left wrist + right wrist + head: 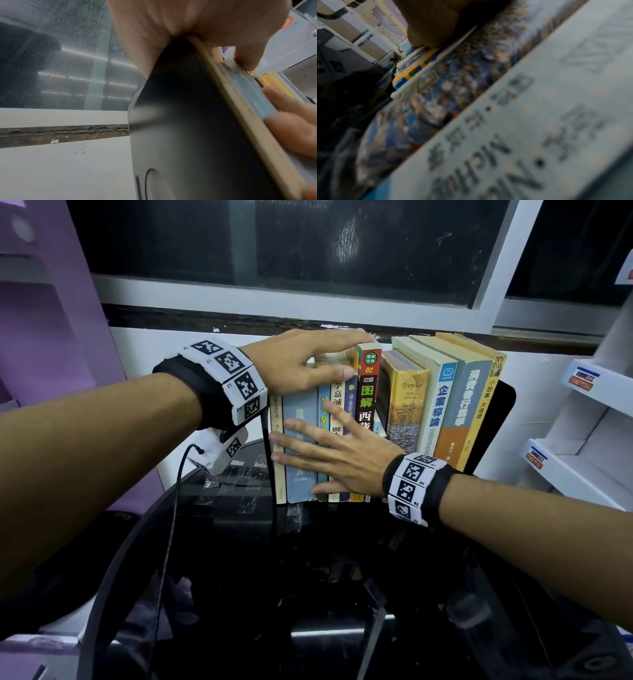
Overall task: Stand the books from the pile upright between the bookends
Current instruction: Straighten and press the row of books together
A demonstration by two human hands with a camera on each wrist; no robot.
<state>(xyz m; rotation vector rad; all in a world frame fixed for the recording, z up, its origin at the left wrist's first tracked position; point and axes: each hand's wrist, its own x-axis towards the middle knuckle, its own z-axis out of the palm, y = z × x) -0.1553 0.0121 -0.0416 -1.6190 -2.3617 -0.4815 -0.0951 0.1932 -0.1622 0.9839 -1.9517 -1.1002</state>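
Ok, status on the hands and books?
Left hand grips book tops. Right hand flat on spines. Right-side books lean. Nothing in the way.

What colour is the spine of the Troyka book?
Golden yellow, with a mottled blue-brown picture lower down: the Troyka book. Head view shows it best.

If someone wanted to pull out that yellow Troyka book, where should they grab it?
Probably by the top of the Troyka book, coming from above. It leans left with a gap beside the black-spined book, so its upper corner stands free for a pinch grip; its right face lies against the white-spined book.
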